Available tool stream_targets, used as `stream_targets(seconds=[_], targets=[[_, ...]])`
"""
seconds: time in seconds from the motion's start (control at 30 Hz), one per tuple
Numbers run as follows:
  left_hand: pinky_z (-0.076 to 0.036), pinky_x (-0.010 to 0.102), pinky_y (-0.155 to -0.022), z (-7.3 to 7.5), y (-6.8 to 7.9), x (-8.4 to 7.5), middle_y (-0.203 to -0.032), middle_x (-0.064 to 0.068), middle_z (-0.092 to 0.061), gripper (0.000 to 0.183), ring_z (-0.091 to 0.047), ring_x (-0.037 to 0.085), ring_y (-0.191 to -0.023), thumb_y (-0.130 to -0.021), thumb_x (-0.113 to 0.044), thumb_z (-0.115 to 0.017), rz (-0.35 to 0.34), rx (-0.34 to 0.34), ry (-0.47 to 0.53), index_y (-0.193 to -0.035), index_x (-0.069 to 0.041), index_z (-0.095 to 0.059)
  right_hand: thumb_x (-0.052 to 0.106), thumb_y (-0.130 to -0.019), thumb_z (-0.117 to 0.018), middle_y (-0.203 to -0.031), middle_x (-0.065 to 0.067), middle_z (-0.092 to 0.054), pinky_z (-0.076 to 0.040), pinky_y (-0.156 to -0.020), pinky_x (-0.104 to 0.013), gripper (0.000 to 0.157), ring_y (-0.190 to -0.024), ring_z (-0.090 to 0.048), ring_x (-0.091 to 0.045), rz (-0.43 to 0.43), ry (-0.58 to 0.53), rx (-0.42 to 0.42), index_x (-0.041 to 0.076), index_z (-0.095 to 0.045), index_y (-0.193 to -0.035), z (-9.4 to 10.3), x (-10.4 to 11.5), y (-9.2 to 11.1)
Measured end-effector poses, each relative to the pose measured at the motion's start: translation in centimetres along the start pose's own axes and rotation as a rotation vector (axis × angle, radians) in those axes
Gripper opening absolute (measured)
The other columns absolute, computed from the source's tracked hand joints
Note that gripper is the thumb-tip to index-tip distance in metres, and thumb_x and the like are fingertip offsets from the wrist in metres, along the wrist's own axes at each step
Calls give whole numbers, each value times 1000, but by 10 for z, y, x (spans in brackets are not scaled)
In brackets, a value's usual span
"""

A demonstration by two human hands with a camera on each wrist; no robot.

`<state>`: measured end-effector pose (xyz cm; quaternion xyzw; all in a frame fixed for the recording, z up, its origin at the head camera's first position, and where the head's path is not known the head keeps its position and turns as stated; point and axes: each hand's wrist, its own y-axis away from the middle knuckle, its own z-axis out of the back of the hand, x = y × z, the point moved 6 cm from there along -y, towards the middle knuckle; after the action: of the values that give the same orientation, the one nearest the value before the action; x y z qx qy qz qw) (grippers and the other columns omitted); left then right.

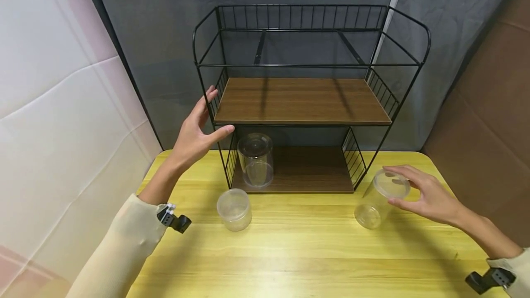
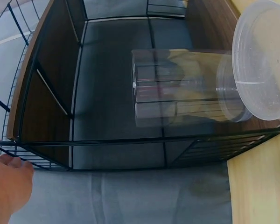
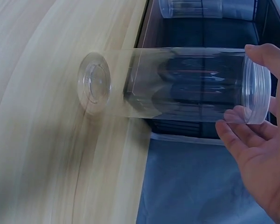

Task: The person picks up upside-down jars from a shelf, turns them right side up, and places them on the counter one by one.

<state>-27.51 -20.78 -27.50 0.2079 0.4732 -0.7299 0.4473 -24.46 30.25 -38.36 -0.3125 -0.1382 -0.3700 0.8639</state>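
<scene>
right grip [image 1: 426,195] holding lidded jar [image 1: 372,207] | left grip [image 1: 194,133] wide, at rack [image 1: 302,100] | lower shelf [image 1: 314,171]: clear canister [image 1: 256,162]

head view bright | glare on near tabletop [image 1: 285,266] | soft shadows | wrist views dimmer

Showing no readable text, label, brand, number or sign in any view, neither on the clear containers [image 1: 378,200] nor on the rack [image 1: 302,100].
</scene>
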Motion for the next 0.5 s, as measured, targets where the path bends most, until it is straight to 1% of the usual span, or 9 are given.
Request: stream_targets(seconds=[0.17, 0.27, 0.37, 0.43, 0.5], targets=[[-21, 50, -131, -1, 0, 2, -177, -4, -18, 88, -16, 17, -163, -96, -9, -79, 1, 5, 21, -168, -19, -30, 6, -73, -96, -137, -8, -65, -45, -97, -6, 82, -117, -58, -2, -3, 17, 22, 11, -61, -147, 0, 0, -1], [-25, 48, -129, -3, 0, 3, -177, -5, -19, 87, -20, 16, -162, -96, -6, -78, -9, 6, 52, -168, -17, -29, 11, -72, -97, -137, -7, -66, -42, -96, -7, 84, -119, -56, -2, 4, 68, 20, 15, -60, -148, 0, 1, -2], [-30, 43, -127, -4, 0, 2, -176, -6, -20, 87, -24, 17, -161, -96, -3, -77, -25, 2, 88, -168, -16, -30, 16, -70, -98, -139, -6, -66, -36, -100, -7, 88, -124, -54, -2, 14, 128, 5, 17, -60, -149, 3, 4, -3], [-31, 40, -127, -4, 0, 2, -176, -6, -20, 87, -25, 21, -161, -96, 0, -76, -35, -1, 112, -168, -14, -30, 17, -69, -99, -140, -7, -65, -32, -103, -7, 90, -129, -51, -1, 30, 158, -12, 16, -60, -149, 6, 7, -4], [-32, 38, -126, -5, 0, 2, -176, -6, -20, 87, -25, 24, -161, -96, 1, -76, -40, -7, 122, -167, -14, -30, 16, -67, -99, -141, -9, -63, -28, -107, -4, 92, -132, -49, 0, 53, 174, -30, 13, -59, -150, 10, 12, -7]])
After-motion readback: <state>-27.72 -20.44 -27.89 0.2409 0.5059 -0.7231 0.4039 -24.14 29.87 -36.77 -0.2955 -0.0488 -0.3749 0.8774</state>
